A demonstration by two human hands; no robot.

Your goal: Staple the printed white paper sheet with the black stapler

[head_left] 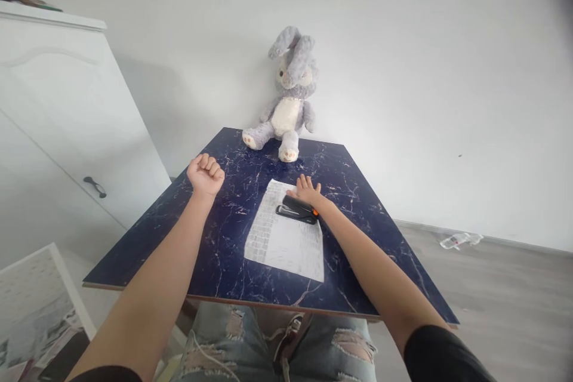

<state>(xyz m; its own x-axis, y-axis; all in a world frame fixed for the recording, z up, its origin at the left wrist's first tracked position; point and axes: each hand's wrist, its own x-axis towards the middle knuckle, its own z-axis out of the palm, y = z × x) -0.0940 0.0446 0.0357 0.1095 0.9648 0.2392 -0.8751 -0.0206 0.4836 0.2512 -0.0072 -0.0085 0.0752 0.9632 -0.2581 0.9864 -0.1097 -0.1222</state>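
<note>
Palm up over the left part of the table, my left hand [206, 174] is curled into a fist, and no object shows in it. My right hand [307, 190] lies palm down with its fingers spread, at the top right corner of a printed sheet of paper [290, 250]. A black stapler [298, 210] with an orange spot at its right end rests on the paper. It sits just on the near side of my right hand, and my wrist is close against its right end.
The dark blue marbled table [224, 274] has a grey plush rabbit [287, 113] sitting at its far edge, against the wall. A white cabinet [67, 101] stands to the left. Clear plastic wrapping [460, 241] lies on the floor at the right.
</note>
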